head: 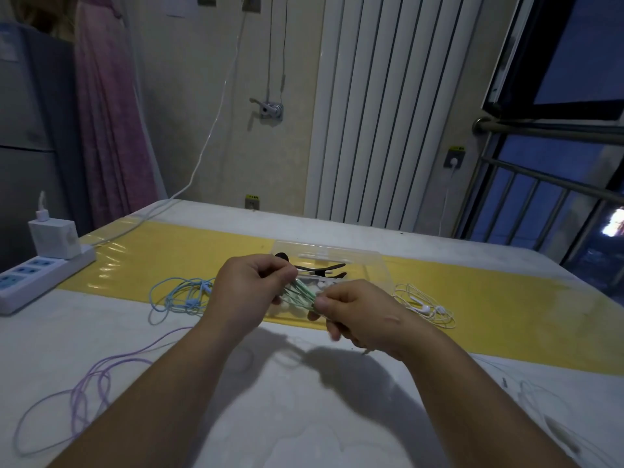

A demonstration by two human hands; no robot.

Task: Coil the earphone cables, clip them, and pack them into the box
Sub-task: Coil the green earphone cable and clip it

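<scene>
Both L hand & R hand pinch green cable by box.

Beyond the left hand and the right hand, a cream wall is seen in dim light. A white ribbed radiator is mounted on it beyond the right hand, and a metal valve is fixed beyond the left hand. Far to the right of the hands, a dark window with a metal railing is seen, with blue dusk outside. Far to the left, a pink cloth is hung beside a grey cabinet. A white power strip is laid on the white surface, which is crossed by a yellow band.
</scene>
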